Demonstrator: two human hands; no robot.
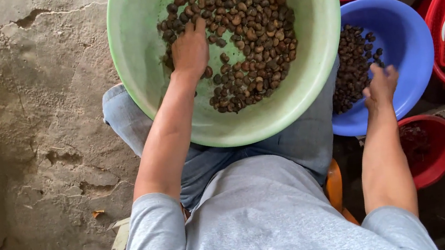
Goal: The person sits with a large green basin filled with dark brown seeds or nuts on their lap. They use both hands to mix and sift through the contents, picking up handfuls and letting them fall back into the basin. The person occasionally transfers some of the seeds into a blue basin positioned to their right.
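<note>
1. Head view: a large green basin (315,67) is seen resting on the lap of a seated person in a grey shirt and jeans, over a cracked concrete floor (24,139).
2. The basin is partly filled with dark brown nuts (251,35), heaped toward its far and right side.
3. The left hand (189,49) is laid palm down on the nuts at the near-left edge of the heap. Its grip is hidden beneath the hand, so it cannot be told whether anything is held.
4. The right hand (381,87) is held over the near rim of a blue basin (413,48), which stands just beside the green one and holds a smaller pile of similar nuts. The fingers are drawn loosely together; whether a nut is pinched between them cannot be told.
5. A red bowl (437,148) is placed just below the right forearm; further red tubs are seen at the top and right edges.
6. As a judgement, sorting of this kind is done best when the heap is spread thin under the left hand, so single nuts can be picked out, and when the green basin is kept level on the lap so nothing is spilled.
</note>
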